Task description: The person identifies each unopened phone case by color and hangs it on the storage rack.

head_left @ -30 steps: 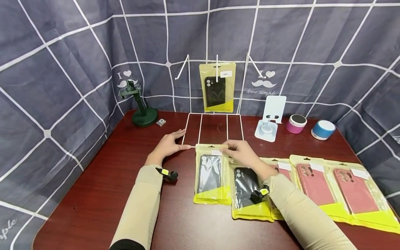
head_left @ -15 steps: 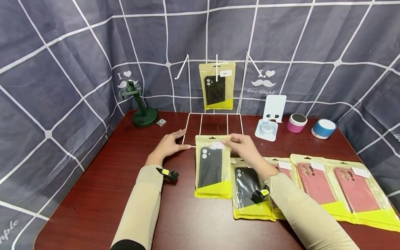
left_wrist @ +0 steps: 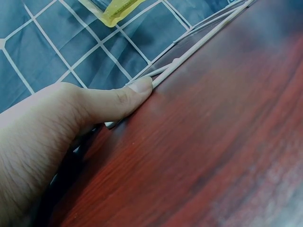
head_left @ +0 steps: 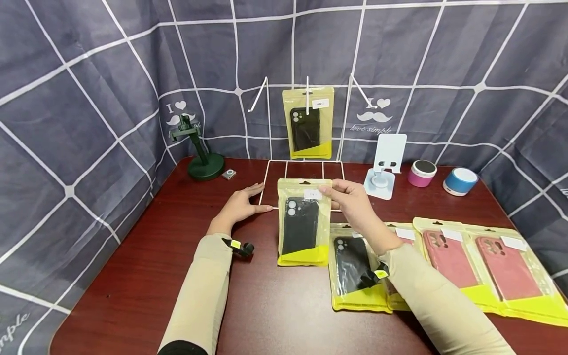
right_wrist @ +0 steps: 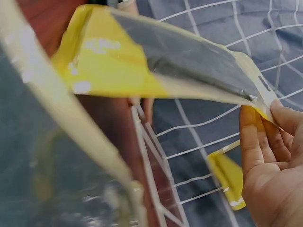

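Observation:
My right hand [head_left: 355, 199] pinches the upper right edge of a yellow-trimmed clear pouch [head_left: 301, 229] with a black phone case inside. In the right wrist view the thumb lies on one face of this pouch [right_wrist: 189, 56] and the fingers behind it. My left hand [head_left: 239, 207] rests at the left front corner of a white wire rack [head_left: 265, 178]. Its thumb touches the front wire in the left wrist view, where the hand [left_wrist: 90, 109] partly hides the frame. Another pouch with a black case [head_left: 306, 128] hangs on the rack's middle hook.
Right of the held pouch lie a black-case pouch [head_left: 352, 266] and several pink-case pouches [head_left: 510, 266], overlapping. Behind them stand a white phone stand [head_left: 388, 158], a pink speaker [head_left: 421, 175] and a blue one [head_left: 460, 182]. A green stand [head_left: 205, 166] is at back left.
My right hand has raised the pouch from the table and moved it back toward the rack, tilting it more upright. The left hand has stayed at the rack's corner.

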Available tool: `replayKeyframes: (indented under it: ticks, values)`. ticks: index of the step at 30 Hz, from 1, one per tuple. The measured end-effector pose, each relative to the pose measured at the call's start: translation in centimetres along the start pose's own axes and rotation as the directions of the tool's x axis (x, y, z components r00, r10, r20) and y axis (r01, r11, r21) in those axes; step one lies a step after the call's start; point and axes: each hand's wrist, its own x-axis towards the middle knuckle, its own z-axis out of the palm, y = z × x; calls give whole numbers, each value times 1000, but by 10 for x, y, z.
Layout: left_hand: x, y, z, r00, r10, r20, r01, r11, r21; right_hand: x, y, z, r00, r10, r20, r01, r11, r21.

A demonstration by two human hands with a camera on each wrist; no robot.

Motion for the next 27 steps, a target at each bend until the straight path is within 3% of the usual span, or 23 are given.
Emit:
replayKeyframes:
  ticks: [5,12,19,27]
  values:
    - [0,-2,0,1000,-5,-5,5,1000,0,0,-24,2,995,-88,-39,84,991,-101]
    - [0,-5,-1,1000,10,-1,-10,1000,23,3,-65,11,960,-264,-91,230,933,-279]
    - [-1,-4,-1,1000,4,3,-4,1000,18,7,-101,27,928,-354,-118,304,901,-309]
    - [0,-2,1,1000,7,-6,-7,1000,7,16,-126,42,892,-413,-184,364,898,-247]
